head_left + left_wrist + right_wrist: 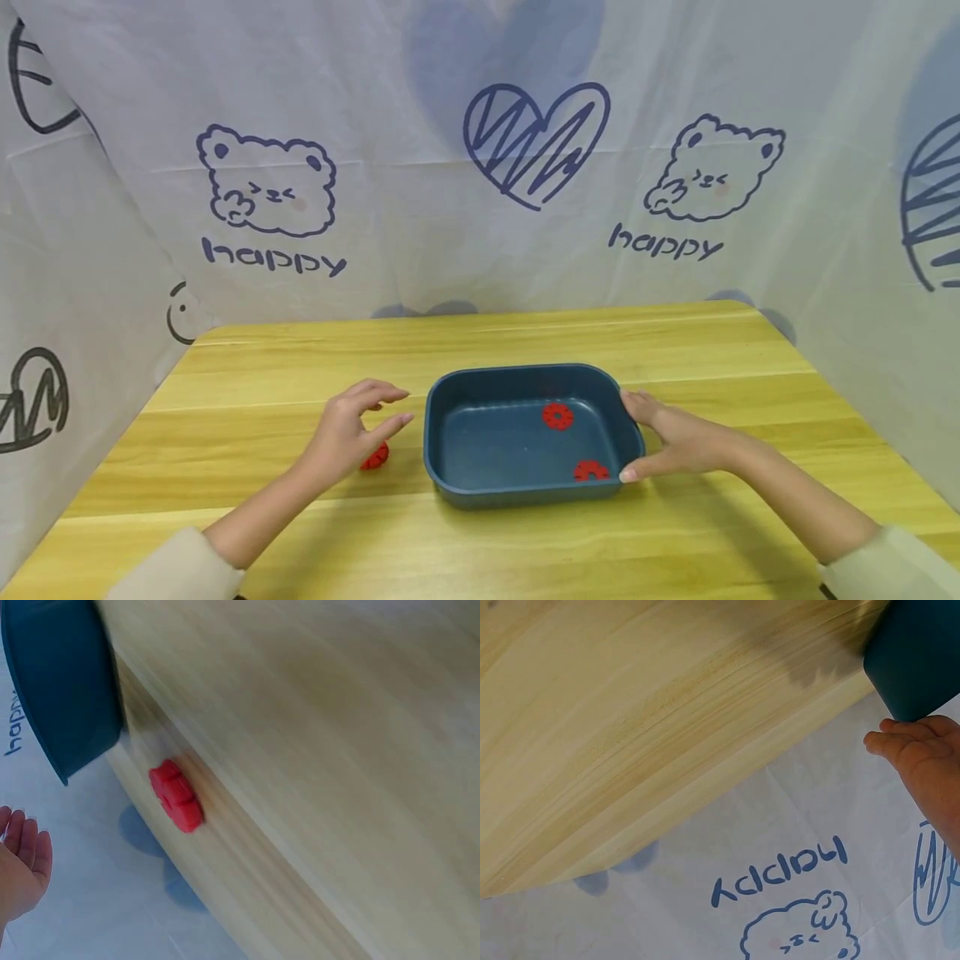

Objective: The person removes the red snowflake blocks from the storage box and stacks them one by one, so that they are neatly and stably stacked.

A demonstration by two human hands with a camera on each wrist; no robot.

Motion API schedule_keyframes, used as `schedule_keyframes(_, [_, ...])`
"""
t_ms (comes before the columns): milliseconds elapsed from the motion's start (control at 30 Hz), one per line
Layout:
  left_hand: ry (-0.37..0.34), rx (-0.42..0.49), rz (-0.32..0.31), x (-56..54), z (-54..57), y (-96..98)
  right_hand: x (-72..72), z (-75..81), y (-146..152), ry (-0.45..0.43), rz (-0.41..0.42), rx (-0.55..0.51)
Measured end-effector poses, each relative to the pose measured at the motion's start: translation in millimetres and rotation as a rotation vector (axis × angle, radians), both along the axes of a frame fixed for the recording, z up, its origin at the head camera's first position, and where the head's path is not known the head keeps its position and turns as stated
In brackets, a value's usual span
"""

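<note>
Looking at the dark blue tray (450,433) mid-table, 2 red gear pieces already sit inside, 1 (557,415) near its middle and 1 (591,471) by its near right corner, while a 3rd red gear piece (375,456) is left on the wood just left of the tray. Left hand (348,433) hovers over that one with fingers loosely spread, not pinching yet; right hand (675,442) rests flat-fingered against the tray's right rim. Tray's smooth plastic with rounded corners, gears are small notched discs, table (712,517) is streaky light wood.

2 gears (557,415) lie in the tray (442,417); 1 gear (375,457) lies left of it.
</note>
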State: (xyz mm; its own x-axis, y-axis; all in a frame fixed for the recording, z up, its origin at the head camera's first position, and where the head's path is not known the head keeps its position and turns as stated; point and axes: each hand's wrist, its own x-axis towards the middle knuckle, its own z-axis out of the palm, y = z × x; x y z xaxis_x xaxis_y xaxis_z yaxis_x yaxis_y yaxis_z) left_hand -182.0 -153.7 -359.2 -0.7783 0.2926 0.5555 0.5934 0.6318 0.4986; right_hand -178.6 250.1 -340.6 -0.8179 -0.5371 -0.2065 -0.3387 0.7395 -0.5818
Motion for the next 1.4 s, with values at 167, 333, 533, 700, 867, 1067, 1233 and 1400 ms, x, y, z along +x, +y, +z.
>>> schedule_keyframes(167, [-0.046,0.031,-0.035,-0.2,2.4,12.2,0.8,1.3,-1,-0.003,-0.004,0.004])
schedule_keyframes(333, [-0.075,0.054,-0.077,-2.1,3.0,27.2,1.9,2.4,-1,0.003,-0.007,0.009])
schedule_keyframes(533, [-0.061,0.070,-0.134,-5.0,1.0,43.8,2.3,1.5,-1,0.006,-0.011,0.008])
schedule_keyframes(700, [-0.047,0.083,-0.162,-4.0,0.6,55.8,1.9,0.2,0,0.008,-0.012,0.009])
schedule_keyframes(867, [-0.049,0.085,-0.183,-4.7,-0.9,66.2,1.8,-0.7,1,0.006,-0.006,-0.003])
schedule_keyframes(1067, [-0.071,0.084,-0.218,-6.1,-1.8,78.3,1.7,-1.2,1,0.009,0.001,-0.008])
schedule_keyframes(1233, [-0.107,0.069,-0.236,-5.8,-2.8,86.9,1.0,-1.1,1,0.001,0.001,-0.007])
schedule_keyframes(1400, [-0.126,0.088,-0.271,-7.4,-5.8,98.7,0.3,-1.0,1,-0.009,-0.003,-0.008])
